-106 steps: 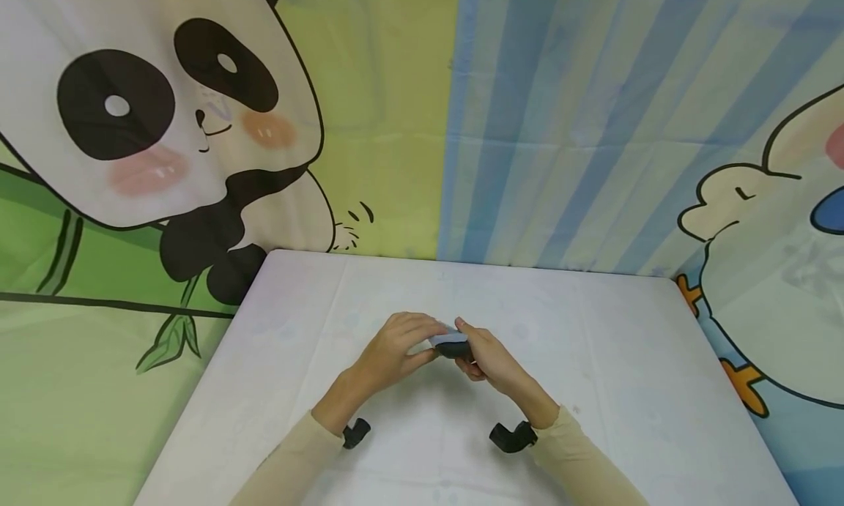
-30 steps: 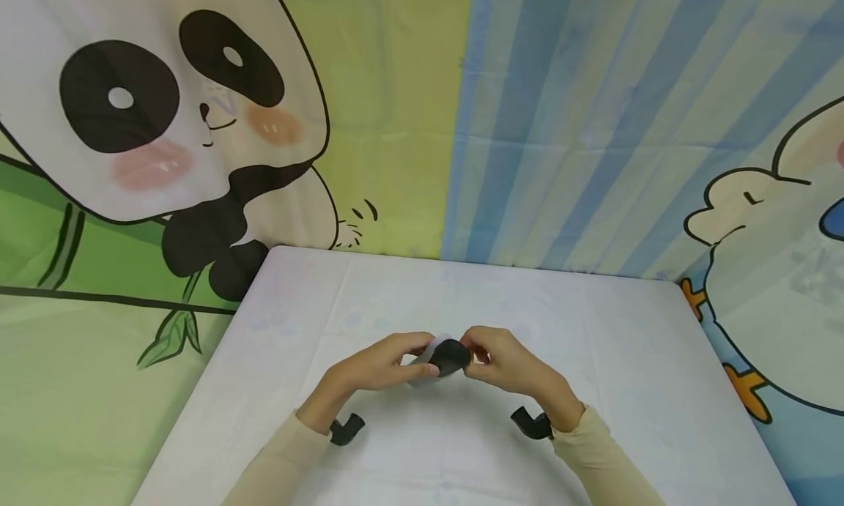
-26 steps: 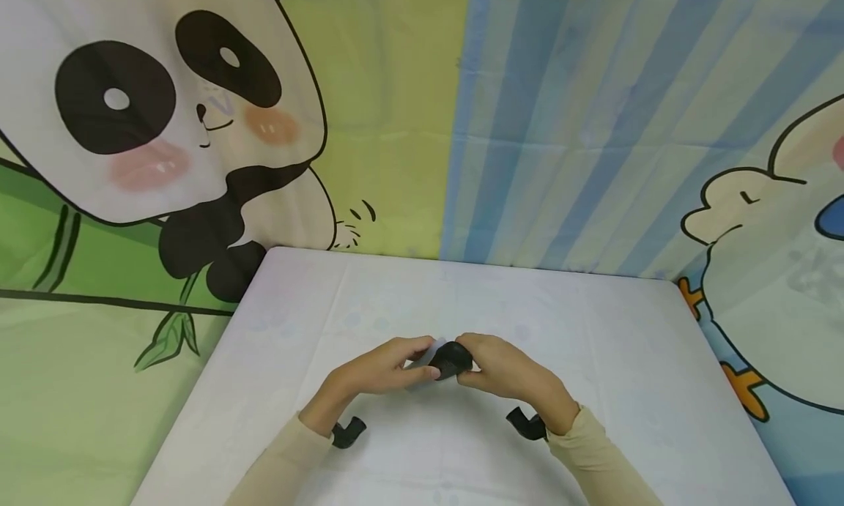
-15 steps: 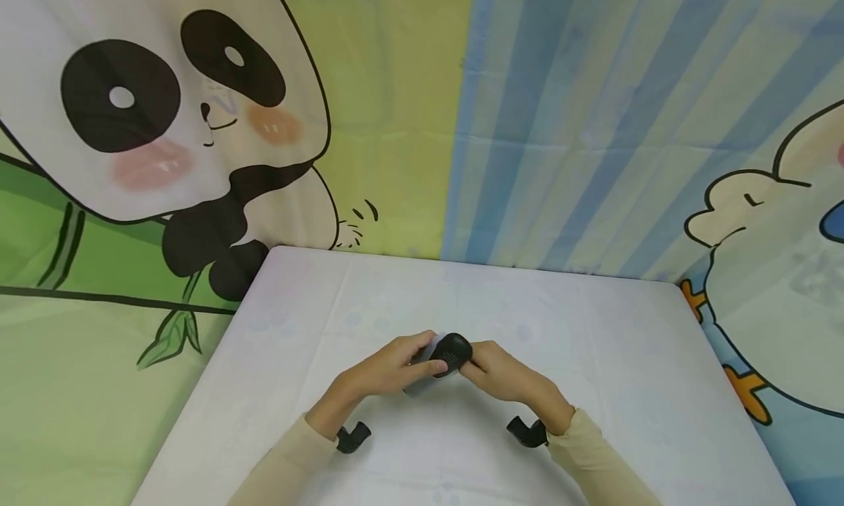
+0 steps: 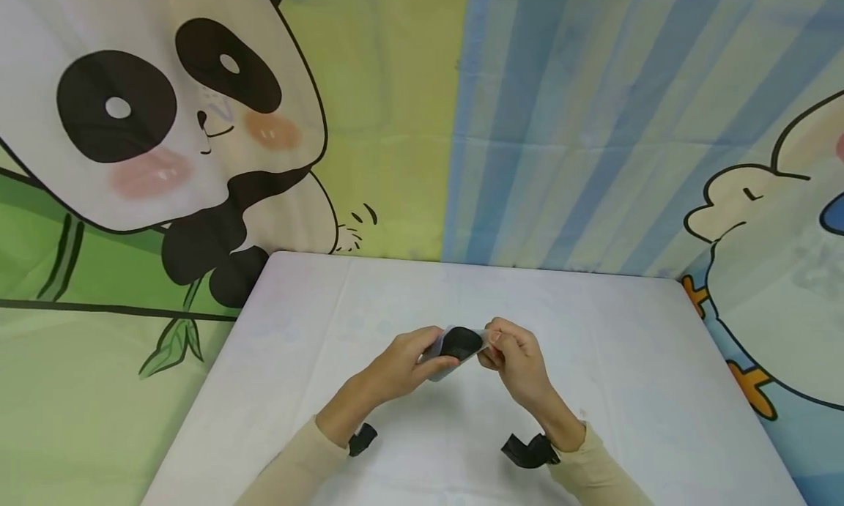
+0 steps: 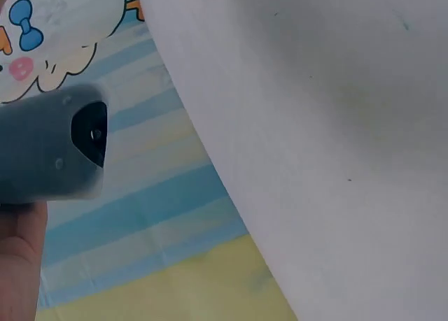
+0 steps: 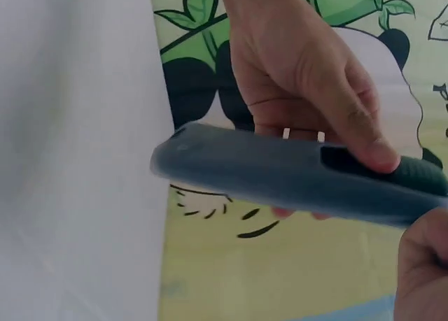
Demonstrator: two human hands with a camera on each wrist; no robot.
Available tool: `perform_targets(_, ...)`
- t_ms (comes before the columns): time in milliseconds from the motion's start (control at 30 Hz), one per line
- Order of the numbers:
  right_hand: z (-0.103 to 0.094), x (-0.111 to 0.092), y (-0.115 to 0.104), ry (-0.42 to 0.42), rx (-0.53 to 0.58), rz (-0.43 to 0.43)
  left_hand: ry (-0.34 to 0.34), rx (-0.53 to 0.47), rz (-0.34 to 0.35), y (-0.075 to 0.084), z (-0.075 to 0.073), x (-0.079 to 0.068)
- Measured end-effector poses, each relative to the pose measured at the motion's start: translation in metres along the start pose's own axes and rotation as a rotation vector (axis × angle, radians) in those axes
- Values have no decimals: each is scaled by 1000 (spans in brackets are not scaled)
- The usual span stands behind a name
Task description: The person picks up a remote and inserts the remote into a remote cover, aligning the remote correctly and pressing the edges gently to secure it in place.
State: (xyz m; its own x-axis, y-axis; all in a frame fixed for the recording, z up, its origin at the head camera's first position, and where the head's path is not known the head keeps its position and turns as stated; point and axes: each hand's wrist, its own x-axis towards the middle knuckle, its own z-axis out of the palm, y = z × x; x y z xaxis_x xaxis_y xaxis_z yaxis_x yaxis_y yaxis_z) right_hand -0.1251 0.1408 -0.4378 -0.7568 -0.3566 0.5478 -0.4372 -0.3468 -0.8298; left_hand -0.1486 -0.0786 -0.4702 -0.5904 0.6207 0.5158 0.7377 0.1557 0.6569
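A long black object with a rounded, ribbed end (image 7: 420,175) sits inside a translucent grey-blue sleeve (image 7: 245,163), held above the table. I cannot tell what kind of object it is. My left hand (image 5: 398,367) grips the sleeved object, thumb on the near side by the black part (image 5: 461,343) and fingers behind. With thumb and fingertips, my right hand (image 5: 521,359) pinches the sleeve's edge at the right end, which looks stretched out past the black part. In the left wrist view, the sleeve's far end (image 6: 49,146) has a dark opening showing the black object.
A white-covered table (image 5: 369,286) lies beneath both hands. Behind it hangs a printed cloth backdrop (image 5: 389,125) with a panda and a white bird. Black straps with camera mounts (image 5: 530,451) sit at both wrists.
Half a second ago the black end stuck out bare, with my right hand against it. Now the sleeve's edge reaches beside it, pinched and drawn rightward by my right hand. The left hand keeps its grip.
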Motion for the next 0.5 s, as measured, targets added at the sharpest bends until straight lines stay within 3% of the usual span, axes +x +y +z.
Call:
perform_targets(100,2,2,-3,8,-276,-95,62,86,38,2,0,3)
perform_targets(233,7,6,1,10,-712,-310,146,192,33,3,0,6)
perform_targets(333,11,11,6,13,-923,-447,175,234,25,4,0,8)
perform_targets(500,7,19,7,2,-1179,-454,217,194,-11,6,1,14)
